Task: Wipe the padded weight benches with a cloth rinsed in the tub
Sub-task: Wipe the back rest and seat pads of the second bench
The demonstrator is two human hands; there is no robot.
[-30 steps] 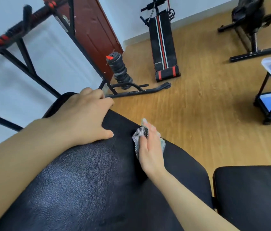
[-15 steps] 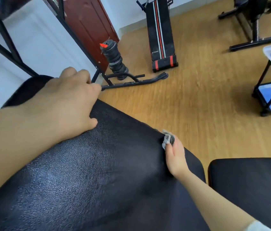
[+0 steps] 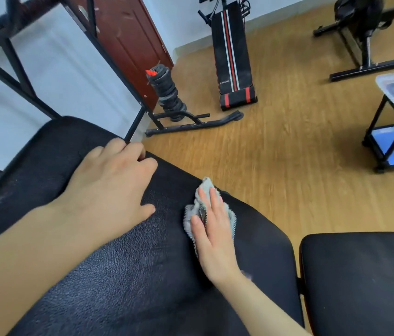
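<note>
Two hands work on the black padded weight bench that fills the lower left of the head view. The left hand lies palm down on the pad near its far edge. Its fingers are bent over that edge, so the tips are hidden, and the thumb stretches out along the top toward the right. The right hand is flat, with its fingers straight and close together, pressing a pale grey cloth onto the pad. The cloth is bunched under the palm and shows past the fingertips and on both sides of the hand. It sits close to the pad's right edge, just right of the left thumb but apart from it.

A second black pad sits just beside the first at lower right, with a narrow gap between them. At the right border a clear plastic tub rests on a black-framed stand, well apart from the cloth; what it holds cannot be made out.

Across the wooden floor stand a sit-up bench with red and white stripes, a leaning stack of weight plates and an exercise bike. A dark red door closes the far left corner.
</note>
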